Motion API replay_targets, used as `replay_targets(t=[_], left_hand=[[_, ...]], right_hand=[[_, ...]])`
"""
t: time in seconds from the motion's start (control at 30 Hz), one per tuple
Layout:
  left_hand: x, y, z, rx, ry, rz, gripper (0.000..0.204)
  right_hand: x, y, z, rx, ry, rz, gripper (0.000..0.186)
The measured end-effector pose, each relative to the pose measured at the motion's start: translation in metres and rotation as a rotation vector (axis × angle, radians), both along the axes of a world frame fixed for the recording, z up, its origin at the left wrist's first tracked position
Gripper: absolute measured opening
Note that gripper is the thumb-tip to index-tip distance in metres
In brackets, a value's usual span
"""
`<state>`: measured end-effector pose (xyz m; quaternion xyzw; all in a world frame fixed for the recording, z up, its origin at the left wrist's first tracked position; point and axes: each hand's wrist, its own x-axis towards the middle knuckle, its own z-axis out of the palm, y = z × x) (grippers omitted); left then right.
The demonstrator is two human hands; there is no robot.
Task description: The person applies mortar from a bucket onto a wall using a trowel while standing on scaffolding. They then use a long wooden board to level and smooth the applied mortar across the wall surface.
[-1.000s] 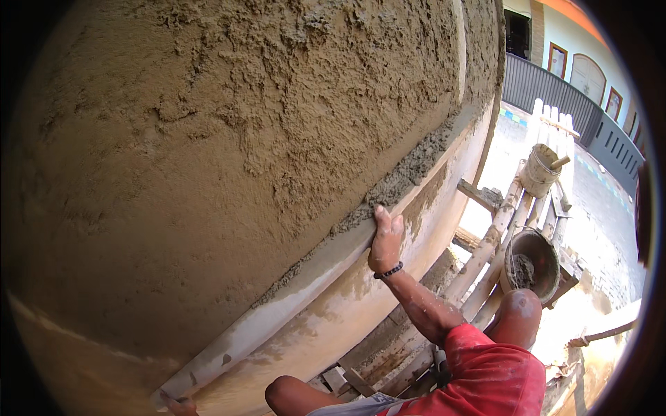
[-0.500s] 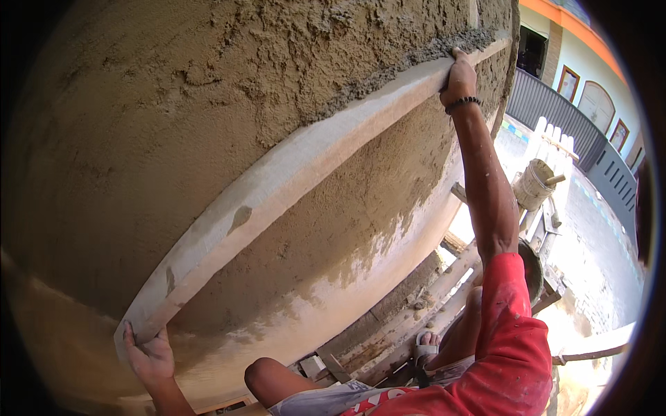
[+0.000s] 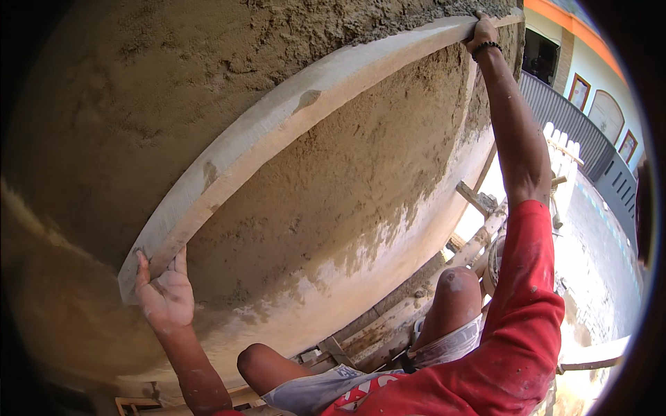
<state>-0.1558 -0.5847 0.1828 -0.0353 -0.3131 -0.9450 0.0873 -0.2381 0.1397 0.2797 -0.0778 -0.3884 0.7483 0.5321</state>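
Note:
A long pale wooden straightedge board [image 3: 267,132] lies slantwise against a wall of wet brown mortar [image 3: 333,166], its far end higher at the right. My left hand [image 3: 165,291] grips the board's lower left end, thumb on one side and fingers underneath. Near the upper right end, my right hand [image 3: 482,33] is wrapped round the board, a dark bead bracelet on its wrist. Rough, lumpy mortar shows above the board's right half. Below it the coat is flatter, with streaks thinning toward a paler lower strip of wall. Grey damp patches mark the board's face.
Wooden scaffold poles and planks [image 3: 388,319] run below, beside my bent knees. A bucket [image 3: 494,263] is partly hidden behind my right arm. To the right are white pickets [image 3: 563,145], a grey metal fence [image 3: 548,100] and a paved street [image 3: 596,229].
Both hands have moved upward along the wall, carrying the board with them. The mortar once just above its right half is now partly covered or scraped. My right knee has come up.

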Motion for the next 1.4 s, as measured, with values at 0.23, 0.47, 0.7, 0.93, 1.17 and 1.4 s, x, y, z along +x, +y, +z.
replay_targets(t=[0.23, 0.47, 0.7, 0.93, 1.17, 1.4], left_hand=[[0.016, -0.029, -0.009, 0.032, -0.02, -0.109, 0.043], [0.023, -0.083, -0.089, -0.026, -0.111, -0.119, 0.043], [0.048, -0.119, -0.123, -0.109, -0.198, -0.099, 0.042], [0.091, -0.165, -0.032, -0.015, -0.61, 0.056, 0.033], [0.113, -0.194, 0.083, -0.438, -0.553, 0.362, 0.043], [0.105, -0.164, 0.266, -0.338, -0.509, 0.283, 0.047]], right_hand=[[0.051, -0.094, -0.01, 0.047, 0.051, 0.222, 0.032], [0.118, -0.118, -0.137, -0.147, -0.314, 0.038, 0.031], [0.167, -0.162, -0.253, -0.391, -0.435, 0.223, 0.031], [0.206, -0.224, -0.281, -0.628, -0.505, 0.246, 0.023], [0.245, -0.304, -0.195, -0.839, -0.621, 0.32, 0.026], [0.269, -0.372, -0.137, -1.026, -0.513, 0.266, 0.03]])
